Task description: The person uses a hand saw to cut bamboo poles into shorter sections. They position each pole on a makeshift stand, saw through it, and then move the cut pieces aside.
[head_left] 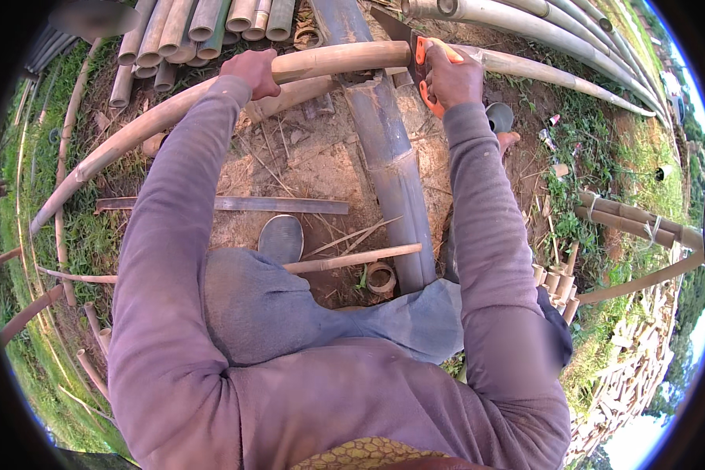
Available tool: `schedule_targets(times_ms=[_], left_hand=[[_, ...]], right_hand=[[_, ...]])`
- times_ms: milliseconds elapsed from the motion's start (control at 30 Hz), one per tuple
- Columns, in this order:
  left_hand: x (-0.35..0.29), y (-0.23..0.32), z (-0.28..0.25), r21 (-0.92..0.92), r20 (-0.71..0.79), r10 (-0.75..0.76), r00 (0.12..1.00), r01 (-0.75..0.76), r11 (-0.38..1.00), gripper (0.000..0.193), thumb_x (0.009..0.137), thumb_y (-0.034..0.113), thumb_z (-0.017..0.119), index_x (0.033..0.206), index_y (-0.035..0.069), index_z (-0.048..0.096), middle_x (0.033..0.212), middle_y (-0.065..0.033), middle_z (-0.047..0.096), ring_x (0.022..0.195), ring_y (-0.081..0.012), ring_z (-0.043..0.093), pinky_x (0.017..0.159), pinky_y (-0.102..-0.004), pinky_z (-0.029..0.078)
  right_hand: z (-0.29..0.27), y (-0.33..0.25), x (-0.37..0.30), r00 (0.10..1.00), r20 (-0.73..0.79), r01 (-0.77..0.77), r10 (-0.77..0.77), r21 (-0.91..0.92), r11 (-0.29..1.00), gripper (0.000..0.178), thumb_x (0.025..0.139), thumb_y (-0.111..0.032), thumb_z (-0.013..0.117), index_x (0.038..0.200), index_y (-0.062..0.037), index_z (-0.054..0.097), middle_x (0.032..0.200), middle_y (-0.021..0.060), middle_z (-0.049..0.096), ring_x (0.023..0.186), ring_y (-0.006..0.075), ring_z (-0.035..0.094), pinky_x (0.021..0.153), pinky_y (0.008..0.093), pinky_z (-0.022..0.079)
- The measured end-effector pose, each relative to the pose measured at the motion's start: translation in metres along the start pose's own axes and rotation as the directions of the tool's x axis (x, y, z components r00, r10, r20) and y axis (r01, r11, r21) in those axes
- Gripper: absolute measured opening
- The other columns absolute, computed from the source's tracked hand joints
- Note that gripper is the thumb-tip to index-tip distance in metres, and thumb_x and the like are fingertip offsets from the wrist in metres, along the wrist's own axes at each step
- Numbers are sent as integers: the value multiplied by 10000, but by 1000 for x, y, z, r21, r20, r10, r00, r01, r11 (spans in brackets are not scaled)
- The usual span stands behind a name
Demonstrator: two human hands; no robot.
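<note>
A long, pale bamboo pole lies crosswise in front of me, over a thick grey bamboo trunk. My left hand is wrapped round the pole, left of the trunk. With my right hand I grip the orange handle of a handsaw. Its dark blade stands across the pole to the right of the trunk, pointing away from me. How deep the teeth sit in the bamboo cannot be told. Beyond the saw, a tapering length of bamboo runs off to the right.
Cut bamboo tubes are stacked at the far left, and long poles at the far right. A flat strip and a thin stick lie near my boot. Tied bamboo stands at the right.
</note>
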State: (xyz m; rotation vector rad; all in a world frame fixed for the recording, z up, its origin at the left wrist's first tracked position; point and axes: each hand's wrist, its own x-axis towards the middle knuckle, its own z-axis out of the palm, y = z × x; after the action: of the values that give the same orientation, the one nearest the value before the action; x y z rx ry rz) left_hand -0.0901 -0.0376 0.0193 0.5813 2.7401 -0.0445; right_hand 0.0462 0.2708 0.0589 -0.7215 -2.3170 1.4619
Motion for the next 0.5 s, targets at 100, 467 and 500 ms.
schedule_targets(times_ms=[100,467,500], left_hand=[[0,-10,-2,10,-21,-15,1000,15,1000,619,783,374,817,1318,130,624,1231,-166,749,1175,-385,711,997,-497,584],[0,1,4,-11,-34,25,999,-26,1000,606,770,348,813,1304,130,627,1217,-171,751,1159,-395,711,989,-506,580],[3,1,6,-18,-52,25,998,-26,1000,600,756,336,807,1292,133,629,1199,-182,752,1149,-407,710,981,-509,578]], right_hand=[[-15,37,-82,981,-90,181,-172,107,978,371,1008,-216,715,1258,58,706,1057,115,760,942,169,712,817,324,581],[3,42,-60,996,-79,56,-38,252,966,333,1034,-169,712,1289,44,696,975,57,752,800,96,674,725,278,556],[11,22,-24,985,-88,157,-150,82,984,294,1014,-168,721,1228,34,730,919,49,753,728,96,661,670,277,541]])
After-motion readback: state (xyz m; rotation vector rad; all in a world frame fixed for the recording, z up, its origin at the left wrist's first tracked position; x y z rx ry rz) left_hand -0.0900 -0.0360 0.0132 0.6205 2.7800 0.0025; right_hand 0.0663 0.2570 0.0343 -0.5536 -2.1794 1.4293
